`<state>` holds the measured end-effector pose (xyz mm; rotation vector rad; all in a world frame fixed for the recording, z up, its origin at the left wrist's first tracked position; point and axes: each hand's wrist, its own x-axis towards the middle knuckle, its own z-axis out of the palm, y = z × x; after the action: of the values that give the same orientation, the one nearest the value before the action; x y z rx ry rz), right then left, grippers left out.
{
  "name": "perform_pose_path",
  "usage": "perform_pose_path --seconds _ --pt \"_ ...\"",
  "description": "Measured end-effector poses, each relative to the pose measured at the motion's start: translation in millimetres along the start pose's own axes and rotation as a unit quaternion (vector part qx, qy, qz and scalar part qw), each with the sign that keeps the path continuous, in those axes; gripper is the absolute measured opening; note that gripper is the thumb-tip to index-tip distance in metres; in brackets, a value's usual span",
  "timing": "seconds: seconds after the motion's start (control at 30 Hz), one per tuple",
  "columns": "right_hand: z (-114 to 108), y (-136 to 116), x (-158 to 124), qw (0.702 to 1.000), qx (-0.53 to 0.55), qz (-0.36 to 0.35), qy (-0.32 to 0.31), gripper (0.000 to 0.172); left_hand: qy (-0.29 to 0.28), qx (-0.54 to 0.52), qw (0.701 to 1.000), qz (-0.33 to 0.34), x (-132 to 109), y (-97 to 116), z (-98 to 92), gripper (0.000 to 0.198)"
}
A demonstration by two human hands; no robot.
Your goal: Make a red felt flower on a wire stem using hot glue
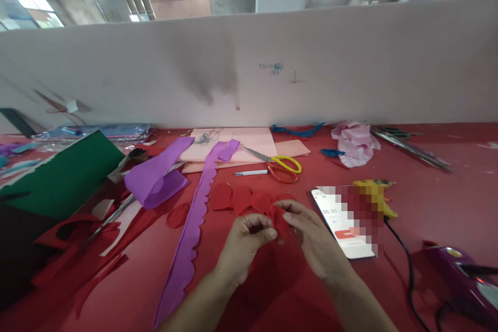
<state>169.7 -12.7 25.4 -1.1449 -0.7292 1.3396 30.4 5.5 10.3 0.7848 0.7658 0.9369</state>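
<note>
Between my fingertips is a small red petal-shaped piece point(280, 220), looking like felt or thick paper. My left hand point(249, 241) pinches its left side with thumb and forefinger. My right hand point(307, 231) grips it from the right, fingers curled round its upper edge. Just beyond my hands, a row of rounded red petals point(241, 199) lies on the red tabletop, partly hidden by my fingers. A scalloped purple strip point(194, 233) runs along the table left of my left hand. Another red petal piece point(179, 215) rests beside that strip.
Yellow- and orange-handled scissors point(272, 159) and a white pen point(251, 173) lie ahead. At right are a phone point(342, 228), a yellow glue gun point(375, 194) with a black cord, and a purple device point(462, 280). Red scraps point(97, 270) and a green board point(66, 171) crowd the left.
</note>
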Motion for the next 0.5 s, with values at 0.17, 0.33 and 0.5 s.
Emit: perform_pose_path --seconds 0.17,0.33,0.5 --pt "-2.1 -3.6 0.8 0.998 0.022 0.02 -0.048 0.007 -0.045 0.031 0.998 -0.019 -3.3 -2.6 2.7 0.003" --pt "-3.4 -8.1 0.9 0.992 0.052 0.052 -0.102 0.005 -0.074 0.032 0.996 -0.024 -4.5 -2.5 1.9 0.003" --pt "-5.0 -9.5 0.9 0.987 0.06 0.08 -0.13 0.007 -0.084 0.018 0.996 -0.035 -4.3 -4.6 0.0 0.005"
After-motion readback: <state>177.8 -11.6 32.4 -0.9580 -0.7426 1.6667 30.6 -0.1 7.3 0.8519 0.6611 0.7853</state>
